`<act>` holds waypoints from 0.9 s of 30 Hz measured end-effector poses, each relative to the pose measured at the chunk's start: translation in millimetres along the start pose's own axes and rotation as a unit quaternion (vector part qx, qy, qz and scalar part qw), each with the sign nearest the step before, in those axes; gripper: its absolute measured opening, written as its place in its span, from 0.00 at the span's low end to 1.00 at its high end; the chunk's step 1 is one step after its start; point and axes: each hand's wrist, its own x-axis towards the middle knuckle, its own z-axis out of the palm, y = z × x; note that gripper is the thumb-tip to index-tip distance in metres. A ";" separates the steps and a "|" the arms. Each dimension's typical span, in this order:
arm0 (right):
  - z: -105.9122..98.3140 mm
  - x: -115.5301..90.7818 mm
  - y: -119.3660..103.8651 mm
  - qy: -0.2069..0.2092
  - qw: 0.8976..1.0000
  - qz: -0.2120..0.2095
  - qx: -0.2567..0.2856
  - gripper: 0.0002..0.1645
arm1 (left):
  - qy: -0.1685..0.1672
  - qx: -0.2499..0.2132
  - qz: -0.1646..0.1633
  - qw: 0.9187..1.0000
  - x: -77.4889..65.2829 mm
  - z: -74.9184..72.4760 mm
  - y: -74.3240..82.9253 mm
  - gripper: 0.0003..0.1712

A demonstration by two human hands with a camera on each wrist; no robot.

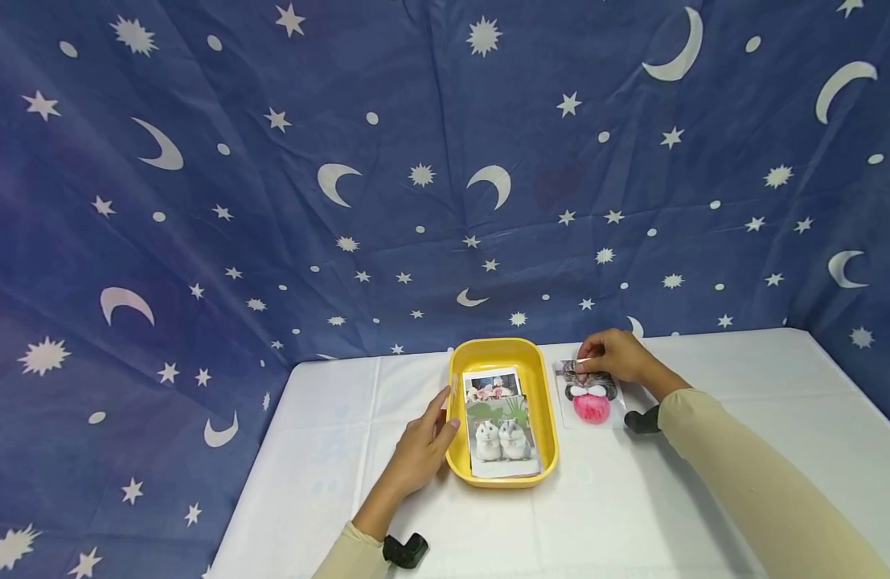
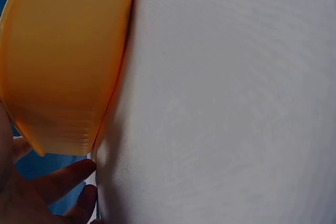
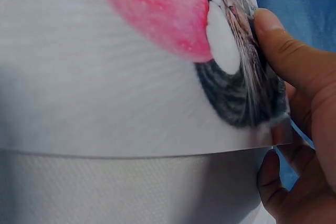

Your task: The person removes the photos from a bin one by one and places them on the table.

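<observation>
In the head view, a yellow plastic tray (image 1: pixel 548 434) stands on the white-covered table. Inside lie printed pictures, the top one a photo of two hamsters (image 1: pixel 502 438), partly covering a flower picture (image 1: pixel 494 386). My left hand (image 1: pixel 419 446) touches the tray's left rim with thumb and index finger. Its other fingers are spread beside the tray (image 2: pixel 63 66) in the left wrist view. To the tray's right, my right hand (image 1: pixel 618 355) pinches the top edge of an animal picture (image 1: pixel 592 402) with a pink round shape. The right wrist view shows the thumb on that picture (image 3: pixel 157 14).
A white cloth (image 1: pixel 321 450) covers the table. Behind it hangs a blue curtain (image 1: pixel 387 241) with white moons and stars. Black wrist mounts sit at the left cuff (image 1: pixel 406 551) and the right cuff (image 1: pixel 642 420).
</observation>
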 end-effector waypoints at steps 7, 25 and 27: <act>0.0 0.6 0.5 -0.004 1.000 0.008 -0.004 0.14 | -0.001 -0.002 0.007 1.000 -0.7 0.2 -1.0 0.34; -21.7 10.1 -99.9 -0.087 0.986 -0.101 0.096 0.21 | -0.002 0.008 -0.002 1.000 -1.4 -0.4 -1.0 0.35; -18.9 13.7 -115.2 -0.120 0.980 -0.121 0.101 0.23 | -0.002 0.007 -0.004 1.000 -1.1 0.0 -0.8 0.35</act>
